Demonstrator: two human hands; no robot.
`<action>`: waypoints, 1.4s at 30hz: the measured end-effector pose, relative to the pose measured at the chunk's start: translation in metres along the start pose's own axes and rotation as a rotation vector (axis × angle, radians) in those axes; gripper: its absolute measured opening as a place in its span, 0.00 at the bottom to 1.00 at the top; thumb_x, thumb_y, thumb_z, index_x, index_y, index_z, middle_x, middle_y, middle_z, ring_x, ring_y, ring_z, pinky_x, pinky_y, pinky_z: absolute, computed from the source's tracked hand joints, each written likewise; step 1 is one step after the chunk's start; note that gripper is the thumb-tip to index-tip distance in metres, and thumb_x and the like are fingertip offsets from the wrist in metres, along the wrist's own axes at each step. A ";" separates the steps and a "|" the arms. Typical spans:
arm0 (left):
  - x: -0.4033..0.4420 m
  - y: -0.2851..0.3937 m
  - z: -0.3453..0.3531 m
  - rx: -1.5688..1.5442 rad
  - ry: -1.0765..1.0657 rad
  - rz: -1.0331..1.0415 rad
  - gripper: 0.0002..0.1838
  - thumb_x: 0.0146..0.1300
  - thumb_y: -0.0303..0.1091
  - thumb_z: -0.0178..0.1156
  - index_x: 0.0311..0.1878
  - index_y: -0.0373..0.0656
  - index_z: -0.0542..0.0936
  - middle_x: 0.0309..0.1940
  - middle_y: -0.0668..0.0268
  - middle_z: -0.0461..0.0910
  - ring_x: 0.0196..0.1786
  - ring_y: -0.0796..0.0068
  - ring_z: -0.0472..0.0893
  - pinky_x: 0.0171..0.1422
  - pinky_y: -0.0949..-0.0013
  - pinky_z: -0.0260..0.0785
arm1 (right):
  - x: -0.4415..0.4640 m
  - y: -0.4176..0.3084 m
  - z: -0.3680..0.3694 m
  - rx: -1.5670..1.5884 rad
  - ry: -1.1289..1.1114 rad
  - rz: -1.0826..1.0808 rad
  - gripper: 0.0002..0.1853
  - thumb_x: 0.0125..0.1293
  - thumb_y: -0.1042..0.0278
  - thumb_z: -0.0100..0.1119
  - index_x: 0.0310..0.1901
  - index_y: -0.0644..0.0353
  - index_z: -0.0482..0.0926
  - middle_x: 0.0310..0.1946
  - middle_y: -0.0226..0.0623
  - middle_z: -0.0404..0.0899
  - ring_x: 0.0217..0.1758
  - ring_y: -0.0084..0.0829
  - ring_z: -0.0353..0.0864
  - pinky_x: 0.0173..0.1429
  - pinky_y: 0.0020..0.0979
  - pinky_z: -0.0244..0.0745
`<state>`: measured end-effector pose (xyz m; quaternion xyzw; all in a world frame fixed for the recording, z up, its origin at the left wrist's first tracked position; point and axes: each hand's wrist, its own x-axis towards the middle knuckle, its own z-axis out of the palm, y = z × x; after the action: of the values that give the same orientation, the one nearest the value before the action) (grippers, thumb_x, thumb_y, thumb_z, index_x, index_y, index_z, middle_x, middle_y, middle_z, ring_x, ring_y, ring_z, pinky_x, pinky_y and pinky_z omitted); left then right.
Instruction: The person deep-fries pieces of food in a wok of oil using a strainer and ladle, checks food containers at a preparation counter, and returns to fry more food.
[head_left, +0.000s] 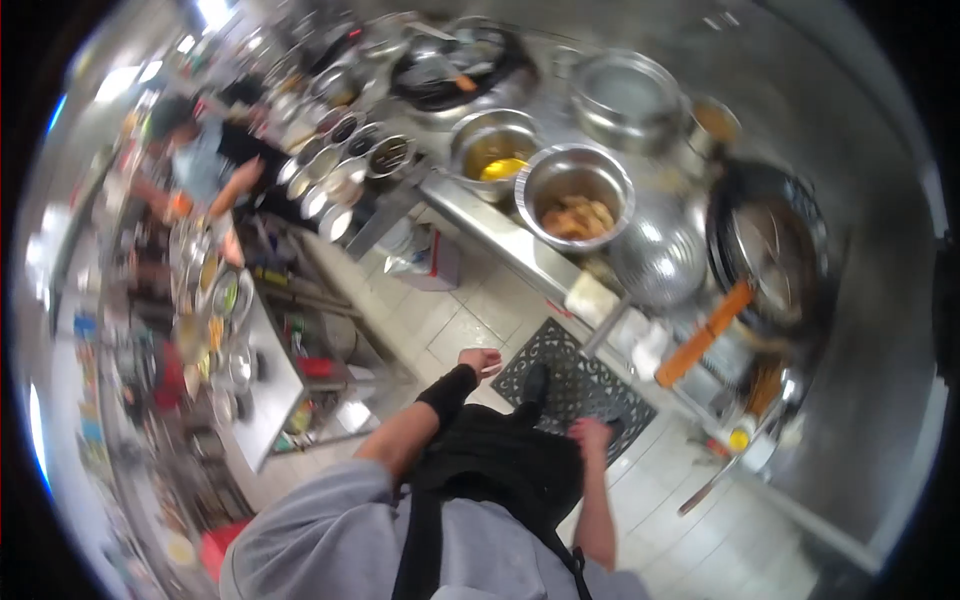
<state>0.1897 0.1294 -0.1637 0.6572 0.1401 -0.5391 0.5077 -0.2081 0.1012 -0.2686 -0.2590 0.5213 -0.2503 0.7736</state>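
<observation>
1. While the left hand [480,362] hangs released, fingers loosely curled, the right hand [591,432] blurs; its grip cannot be told.
2. Toward four o'clock in view lies the floor mat [560,385].
3. At one, a steel pot [575,160] holds brown pieces [577,217].
4. Near three, an orange handle [705,335] crosses the wok [716,245].
5. At ten, a co-worker [200,165].

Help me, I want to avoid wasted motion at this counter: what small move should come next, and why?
I would probably raise the right hand toward the wooden handle. Both that hand and the left hand are away from the counter, while the handle juts toward the person, nearer the right hand.
</observation>
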 end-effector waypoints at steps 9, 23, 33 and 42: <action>0.044 0.030 0.044 1.130 0.408 0.420 0.10 0.62 0.35 0.63 0.26 0.43 0.86 0.26 0.60 0.87 0.30 0.67 0.88 0.35 0.61 0.82 | -0.171 -0.241 0.354 -0.896 -0.776 -0.636 0.17 0.74 0.63 0.64 0.60 0.62 0.80 0.50 0.47 0.76 0.50 0.40 0.80 0.55 0.38 0.78; 0.062 0.030 0.079 0.724 0.453 0.095 0.10 0.61 0.38 0.65 0.31 0.42 0.89 0.32 0.52 0.88 0.39 0.63 0.90 0.43 0.58 0.82 | -0.143 -0.236 0.382 -1.483 -0.678 -0.820 0.10 0.65 0.76 0.62 0.44 0.71 0.88 0.40 0.57 0.84 0.44 0.56 0.86 0.49 0.45 0.82; 0.025 0.106 0.074 0.524 0.298 0.209 0.15 0.64 0.40 0.64 0.45 0.40 0.90 0.47 0.44 0.88 0.53 0.49 0.89 0.56 0.51 0.82 | -0.143 -0.246 0.367 -0.391 -0.596 0.168 0.02 0.62 0.71 0.64 0.35 0.57 0.81 0.28 0.27 0.78 0.29 0.24 0.78 0.32 0.32 0.71; -0.021 0.059 0.095 1.642 -0.064 0.530 0.14 0.60 0.38 0.67 0.44 0.41 0.91 0.45 0.50 0.90 0.52 0.48 0.89 0.55 0.49 0.82 | -0.209 -0.289 0.470 -1.178 -0.785 -1.107 0.09 0.54 0.79 0.63 0.25 0.63 0.71 0.24 0.51 0.73 0.32 0.57 0.78 0.36 0.46 0.71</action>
<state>0.1716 0.0330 -0.1062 0.8117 -0.4662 -0.3515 -0.0153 0.1293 0.0899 0.2154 -0.8949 0.0640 -0.1728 0.4064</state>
